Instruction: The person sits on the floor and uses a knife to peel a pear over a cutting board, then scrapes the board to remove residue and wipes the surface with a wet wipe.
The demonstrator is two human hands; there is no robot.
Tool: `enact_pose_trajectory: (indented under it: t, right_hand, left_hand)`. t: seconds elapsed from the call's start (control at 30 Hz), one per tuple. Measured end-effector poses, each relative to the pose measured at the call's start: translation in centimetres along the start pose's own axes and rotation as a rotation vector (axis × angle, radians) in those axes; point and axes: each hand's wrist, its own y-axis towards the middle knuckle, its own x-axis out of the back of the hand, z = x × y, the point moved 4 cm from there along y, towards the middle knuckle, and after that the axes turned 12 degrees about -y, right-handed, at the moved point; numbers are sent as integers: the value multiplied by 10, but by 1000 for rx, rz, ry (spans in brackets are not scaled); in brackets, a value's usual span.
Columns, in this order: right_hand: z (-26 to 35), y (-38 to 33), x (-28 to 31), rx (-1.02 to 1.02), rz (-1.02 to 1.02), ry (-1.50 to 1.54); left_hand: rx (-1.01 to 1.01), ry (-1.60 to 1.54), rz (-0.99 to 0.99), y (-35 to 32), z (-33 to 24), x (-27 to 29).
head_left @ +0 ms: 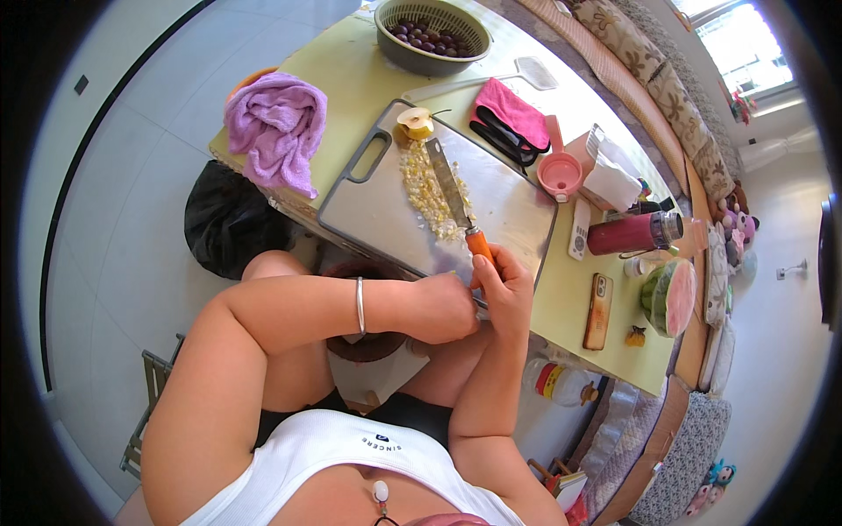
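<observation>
My right hand [504, 285] grips a kitchen knife [450, 186] by its orange handle, the blade slanting away over the cutting board [364, 210]. Beside it my left hand [445, 309] is closed at the board's near edge, close to the right wrist; its fingers curl out of sight, so whatever they may hold is hidden. Finely chopped pale yellow bits [425, 188] lie in a band across the board, partly under the blade. At the board's far edge rests a cut piece of yellow-skinned fruit [415, 123], pale flesh showing, with what looks like a stem.
A colander of dark round fruit [430, 39] stands at the back. Left lies a purple towel [276, 131]; right are a pink cloth [509, 114], pink cup [560, 173], remote [580, 228], thermos [633, 233], phone [598, 311] and cut watermelon [668, 298]. A bin [368, 346] sits below.
</observation>
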Motion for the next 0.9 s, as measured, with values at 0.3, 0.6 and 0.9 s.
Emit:
enact_pose_trajectory:
  t: [0.3,0.6,0.9]
  right_hand:
    - [3,-1,-1,21,29,21]
    - [-4,2,-3,57,12,-49]
    - [-7,2,-3,64,17,-64]
  left_hand:
    - [25,-8,12,-1,1,-3]
    - [19,19,49,0,2,-7]
    - [72,9,139,1,-4,-3]
